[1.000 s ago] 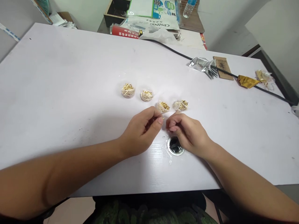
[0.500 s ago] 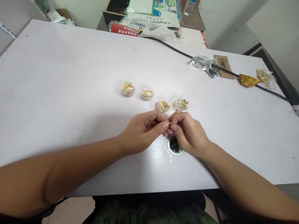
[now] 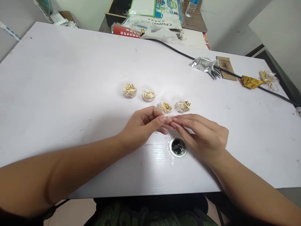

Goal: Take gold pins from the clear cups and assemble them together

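Observation:
My left hand [image 3: 145,127] is closed in a pinch, with a tiny gold-coloured piece [image 3: 166,117] just showing at its fingertips. The fingertips of my right hand [image 3: 204,135] are pressed together and meet the left fingers; what they hold, if anything, is hidden. Just beyond the hands stand small clear cups of gold-coloured pins: one cup [image 3: 165,107] and another [image 3: 183,106] close by, then one [image 3: 148,95] and one [image 3: 129,90] further left. Below the fingers, a round metal-rimmed hole [image 3: 177,147] with a dark inside is set in the white table [image 3: 70,78].
A black cable [image 3: 174,48] runs across the back right, under silver foil [image 3: 205,66] and gold foil [image 3: 251,82]. Brown cardboard [image 3: 226,68] and a clear bag [image 3: 268,78] lie there too. Packaging [image 3: 162,22] and a bottle [image 3: 191,8] are beyond the far edge.
My right hand has turned and its fingers have straightened, its back rising to the right. My left fingertips have shifted slightly up and left. The round hole is now fully uncovered.

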`<state>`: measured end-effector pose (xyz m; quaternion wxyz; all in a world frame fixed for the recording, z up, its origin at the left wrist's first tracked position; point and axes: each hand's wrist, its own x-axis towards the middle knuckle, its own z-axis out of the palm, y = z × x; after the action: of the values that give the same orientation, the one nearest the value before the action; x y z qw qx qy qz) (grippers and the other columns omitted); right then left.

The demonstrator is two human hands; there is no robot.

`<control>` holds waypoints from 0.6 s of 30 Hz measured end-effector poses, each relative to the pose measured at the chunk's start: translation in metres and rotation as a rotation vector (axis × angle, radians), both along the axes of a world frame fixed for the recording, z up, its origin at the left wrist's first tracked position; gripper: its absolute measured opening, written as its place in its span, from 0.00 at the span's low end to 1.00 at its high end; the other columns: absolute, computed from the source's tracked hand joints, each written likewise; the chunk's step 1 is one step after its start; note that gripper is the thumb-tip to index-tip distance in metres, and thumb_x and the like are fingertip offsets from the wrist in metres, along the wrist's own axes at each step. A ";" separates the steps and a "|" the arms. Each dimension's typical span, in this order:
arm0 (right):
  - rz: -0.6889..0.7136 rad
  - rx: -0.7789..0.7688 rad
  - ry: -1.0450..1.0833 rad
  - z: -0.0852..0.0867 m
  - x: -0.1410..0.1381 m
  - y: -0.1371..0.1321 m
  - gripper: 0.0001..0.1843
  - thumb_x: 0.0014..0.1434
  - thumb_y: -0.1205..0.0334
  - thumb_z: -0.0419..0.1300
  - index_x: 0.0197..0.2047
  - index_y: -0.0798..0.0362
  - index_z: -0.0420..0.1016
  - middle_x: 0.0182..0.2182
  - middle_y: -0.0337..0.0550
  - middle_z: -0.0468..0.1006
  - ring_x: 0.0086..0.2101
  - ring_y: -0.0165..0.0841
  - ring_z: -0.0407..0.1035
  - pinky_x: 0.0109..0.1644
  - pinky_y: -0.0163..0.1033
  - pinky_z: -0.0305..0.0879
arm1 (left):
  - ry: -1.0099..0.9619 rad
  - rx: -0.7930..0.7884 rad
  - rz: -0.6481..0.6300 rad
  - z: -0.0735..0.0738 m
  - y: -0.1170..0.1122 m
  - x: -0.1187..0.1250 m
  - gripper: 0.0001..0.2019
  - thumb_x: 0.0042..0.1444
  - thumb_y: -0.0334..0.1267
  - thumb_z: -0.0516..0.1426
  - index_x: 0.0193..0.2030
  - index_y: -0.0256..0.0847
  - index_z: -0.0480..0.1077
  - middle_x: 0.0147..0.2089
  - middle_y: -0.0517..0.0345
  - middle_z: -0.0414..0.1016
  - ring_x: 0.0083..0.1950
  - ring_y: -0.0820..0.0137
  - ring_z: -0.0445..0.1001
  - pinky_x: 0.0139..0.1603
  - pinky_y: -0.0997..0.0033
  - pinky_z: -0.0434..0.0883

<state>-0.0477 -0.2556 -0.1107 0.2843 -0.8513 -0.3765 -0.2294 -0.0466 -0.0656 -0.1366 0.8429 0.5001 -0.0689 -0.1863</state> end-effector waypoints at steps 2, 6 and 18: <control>0.004 -0.005 -0.036 0.000 0.000 -0.001 0.15 0.56 0.77 0.63 0.45 0.51 0.75 0.39 0.48 0.81 0.37 0.37 0.78 0.39 0.42 0.79 | 0.039 -0.041 0.010 0.000 0.000 0.000 0.10 0.61 0.39 0.61 0.35 0.33 0.68 0.40 0.51 0.80 0.43 0.69 0.80 0.40 0.72 0.78; -0.005 -0.025 -0.054 0.000 0.002 -0.003 0.16 0.58 0.76 0.62 0.46 0.50 0.75 0.40 0.48 0.81 0.39 0.37 0.78 0.40 0.44 0.80 | 0.068 -0.088 0.012 -0.001 0.001 0.002 0.10 0.60 0.40 0.61 0.35 0.34 0.68 0.40 0.51 0.80 0.45 0.69 0.79 0.42 0.71 0.77; -0.059 -0.001 -0.016 -0.004 0.003 0.000 0.11 0.61 0.77 0.57 0.40 0.50 0.68 0.32 0.43 0.79 0.31 0.32 0.74 0.31 0.39 0.71 | -0.029 -0.076 -0.041 -0.001 0.001 0.002 0.09 0.63 0.39 0.58 0.36 0.35 0.67 0.42 0.50 0.80 0.44 0.69 0.80 0.43 0.70 0.75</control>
<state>-0.0449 -0.2558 -0.1144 0.2740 -0.8603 -0.3535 -0.2445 -0.0447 -0.0650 -0.1373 0.8563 0.4687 -0.0983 -0.1937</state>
